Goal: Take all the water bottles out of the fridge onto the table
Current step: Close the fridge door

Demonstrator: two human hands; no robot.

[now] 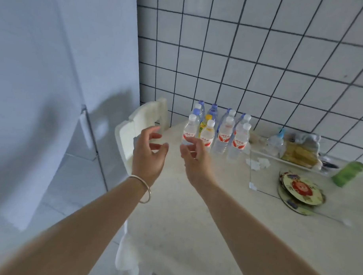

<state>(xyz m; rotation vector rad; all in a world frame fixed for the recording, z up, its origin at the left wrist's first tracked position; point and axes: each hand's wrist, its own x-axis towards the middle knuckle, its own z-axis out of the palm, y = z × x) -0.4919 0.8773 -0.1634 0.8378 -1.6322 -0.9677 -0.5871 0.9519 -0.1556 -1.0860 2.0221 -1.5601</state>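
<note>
Standing at the far left: the fridge (pixel 44 91), pale and plain, door closed, with no writing I can see on it.
Foam block: a white chunk of packing foam (pixel 133 123) sits at the table's far-left corner, between fridge and bottles.
Left hand (pixel 149 150): held in the air over the table's left edge, fingers loosely curled and spread, holding nothing; a thin bangle (pixel 142 189) circles the wrist.
Right hand (pixel 194 156): raised just beside the left, fingers relaxed and half bent, empty, its fingertips in front of the nearest bottles though I cannot tell if they touch.
Water bottles (pixel 220 128): a tight upright cluster on the table's far side against the tiled wall (pixel 261 58); near ones have white caps and red-and-white labels with red script too blurred to read, those behind have blue caps, and one in the middle has a yellow cap.
Table (pixel 184 219): cream top, running from near to far.
Right side: a clear tray (pixel 299 156) with a spray bottle and packets, a green can (pixel 348 174), and round coasters (pixel 300 193) with a cartoon print, any lettering illegible.
</note>
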